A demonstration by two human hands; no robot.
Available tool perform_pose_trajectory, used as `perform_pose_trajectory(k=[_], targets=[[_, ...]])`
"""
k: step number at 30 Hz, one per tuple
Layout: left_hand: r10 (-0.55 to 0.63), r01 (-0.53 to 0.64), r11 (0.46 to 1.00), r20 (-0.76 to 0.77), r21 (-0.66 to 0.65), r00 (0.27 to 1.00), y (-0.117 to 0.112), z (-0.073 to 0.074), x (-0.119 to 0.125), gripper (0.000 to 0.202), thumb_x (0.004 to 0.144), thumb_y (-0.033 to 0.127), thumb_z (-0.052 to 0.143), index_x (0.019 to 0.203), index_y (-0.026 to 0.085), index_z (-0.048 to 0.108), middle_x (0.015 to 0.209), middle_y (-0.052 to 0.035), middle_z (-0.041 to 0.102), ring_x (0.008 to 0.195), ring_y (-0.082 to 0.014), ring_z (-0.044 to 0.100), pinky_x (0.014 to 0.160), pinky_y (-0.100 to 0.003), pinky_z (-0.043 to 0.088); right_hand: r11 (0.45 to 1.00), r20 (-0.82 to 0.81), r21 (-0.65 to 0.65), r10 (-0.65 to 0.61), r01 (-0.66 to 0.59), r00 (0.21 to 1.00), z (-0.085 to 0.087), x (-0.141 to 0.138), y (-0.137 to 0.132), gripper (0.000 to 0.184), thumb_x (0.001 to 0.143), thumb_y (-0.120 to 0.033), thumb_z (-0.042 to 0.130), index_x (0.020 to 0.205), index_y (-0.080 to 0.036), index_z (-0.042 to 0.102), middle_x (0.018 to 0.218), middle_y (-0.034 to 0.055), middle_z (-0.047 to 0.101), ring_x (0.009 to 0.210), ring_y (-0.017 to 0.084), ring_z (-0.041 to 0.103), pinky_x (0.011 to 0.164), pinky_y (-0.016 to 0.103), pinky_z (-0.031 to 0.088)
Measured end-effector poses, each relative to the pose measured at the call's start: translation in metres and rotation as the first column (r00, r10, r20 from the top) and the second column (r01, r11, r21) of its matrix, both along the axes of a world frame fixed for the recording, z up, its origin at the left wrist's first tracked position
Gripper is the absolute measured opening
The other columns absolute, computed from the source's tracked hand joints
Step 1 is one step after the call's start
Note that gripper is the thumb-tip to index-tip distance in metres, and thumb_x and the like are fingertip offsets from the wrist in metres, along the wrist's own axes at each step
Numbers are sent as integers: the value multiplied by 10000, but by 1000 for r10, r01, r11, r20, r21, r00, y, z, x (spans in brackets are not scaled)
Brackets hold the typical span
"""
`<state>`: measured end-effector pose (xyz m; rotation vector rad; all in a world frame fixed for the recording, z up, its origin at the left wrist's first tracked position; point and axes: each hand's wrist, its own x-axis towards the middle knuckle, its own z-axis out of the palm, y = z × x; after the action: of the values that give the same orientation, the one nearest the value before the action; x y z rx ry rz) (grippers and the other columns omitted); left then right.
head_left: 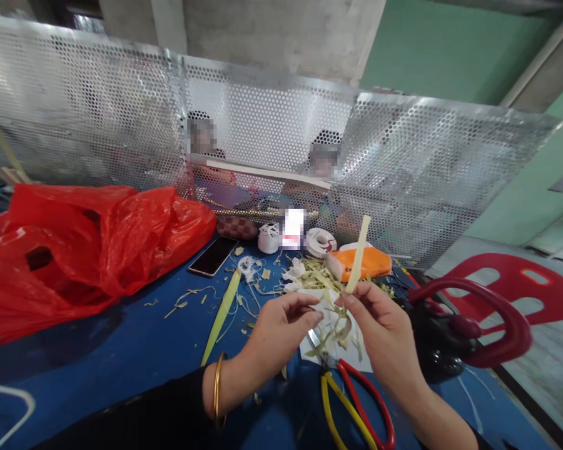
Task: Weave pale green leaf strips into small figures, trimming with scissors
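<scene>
My right hand [385, 328] pinches a flat, pale yellow-green strip [360, 250] between thumb and fingers, its long end pointing up. Close on the left, my left hand [281, 328] has thumb and fingertips curled together; whatever lies between them is too small to name. Thin greenish shavings [342, 328] hang or lie just below the hands, over a white sheet [363, 359]. Nearer to me lie scissors with one yellow and one red handle [388, 419], partly over the sheet. A long green leaf-like strip [221, 315] rests left of my left hand.
A red plastic bag [98, 244] covers the left side of the blue table [136, 362]. Behind are a dark phone [213, 256], white string [268, 239], a tape roll [321, 242] and an orange packet [368, 262]. A kettle [438, 344] stands right. Two people sit beyond a perforated metal screen [272, 106].
</scene>
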<state>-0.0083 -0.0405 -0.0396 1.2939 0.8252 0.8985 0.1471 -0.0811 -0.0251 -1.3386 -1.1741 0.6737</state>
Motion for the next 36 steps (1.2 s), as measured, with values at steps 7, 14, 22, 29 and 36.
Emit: perform_pose_trajectory(k=[7, 14, 22, 29, 36], targets=[[203, -42, 790, -195, 612, 960, 4, 3, -9, 244, 745, 150, 660, 973, 234, 681, 1154, -49, 642, 1089, -209, 557, 905, -321, 435, 988, 102, -43, 155, -151, 983, 0, -1, 1, 177, 815, -345, 634, 706, -211, 595, 632, -23, 524, 595, 136, 431, 549, 247, 356], [319, 275, 462, -447, 843, 836, 5, 8, -19, 179, 891, 250, 510, 857, 187, 674, 778, -71, 677, 805, -209, 601, 883, -372, 396, 997, 134, -20, 83, -81, 988, 0, 1, 3, 188, 813, -332, 626, 684, -205, 572, 627, -28, 512, 595, 138, 430, 549, 245, 347], [-9, 155, 841, -273, 519, 962, 1, 6, -13, 219, 851, 345, 582, 965, 178, 667, 886, -62, 696, 819, -195, 623, 756, -315, 457, 997, 82, 36, 64, -68, 995, 0, 2, 4, 173, 793, -328, 658, 704, -193, 596, 633, -28, 545, 596, 130, 463, 552, 234, 372], [-207, 209, 977, 41, -37, 977, 5, 4, -4, 266, 737, 348, 675, 892, 135, 639, 642, 13, 608, 501, -96, 538, 547, -245, 467, 961, -161, -43, 263, -273, 951, -3, -5, 5, 198, 740, -343, 712, 692, -181, 607, 675, -12, 559, 611, 136, 505, 555, 251, 410], [-293, 301, 953, -148, 33, 944, 2, 5, -5, 202, 760, 300, 630, 810, 129, 724, 603, 9, 611, 504, -86, 498, 520, -211, 387, 949, -165, -6, 310, -316, 936, -8, -9, 5, 143, 710, -277, 745, 661, -186, 647, 782, -2, 541, 725, 148, 534, 619, 255, 444]])
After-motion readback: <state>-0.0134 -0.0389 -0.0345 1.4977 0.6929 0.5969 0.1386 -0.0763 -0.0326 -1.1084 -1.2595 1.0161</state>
